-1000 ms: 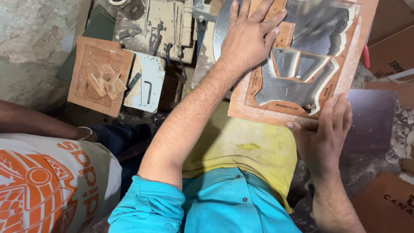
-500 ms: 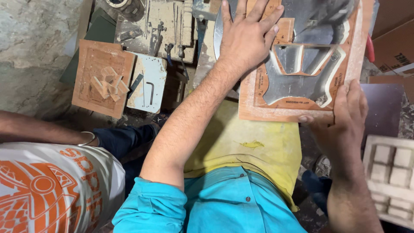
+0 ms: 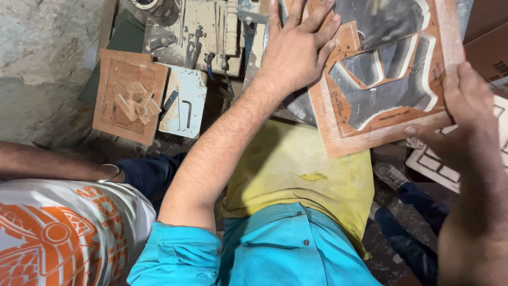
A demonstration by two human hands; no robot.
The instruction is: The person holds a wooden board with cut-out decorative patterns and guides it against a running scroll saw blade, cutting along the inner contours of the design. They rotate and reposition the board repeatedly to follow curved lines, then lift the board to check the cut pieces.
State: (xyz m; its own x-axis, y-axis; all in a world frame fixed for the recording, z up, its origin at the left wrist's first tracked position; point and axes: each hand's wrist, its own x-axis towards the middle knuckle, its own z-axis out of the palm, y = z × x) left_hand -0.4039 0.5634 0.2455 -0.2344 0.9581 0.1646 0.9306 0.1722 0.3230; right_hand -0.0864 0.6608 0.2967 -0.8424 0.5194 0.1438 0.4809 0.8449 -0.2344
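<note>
Pressing flat, fingers spread: left hand [image 3: 296, 50] on the upper left part of a brown cut-out template board [image 3: 389, 79], tilted, lying over a grey metal sheet [image 3: 394, 21]. Right hand [image 3: 457, 119]: fingers closed on the board's lower right corner. Bench, left: small brown board [image 3: 114, 108] bearing loose wooden offcuts [image 3: 137, 101]; pale blue plate [image 3: 185, 100] with a hex key [image 3: 188, 112]. Another person's arm [image 3: 58, 165] at lower left.

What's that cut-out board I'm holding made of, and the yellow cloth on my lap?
The cut-out board looks like fibreboard with a reddish-brown matte face; its cut edges show pale, dusty core. The left hand presses on it, and the right hand grips its corner. The yellow cloth seems woven fabric, dull and stained.
</note>
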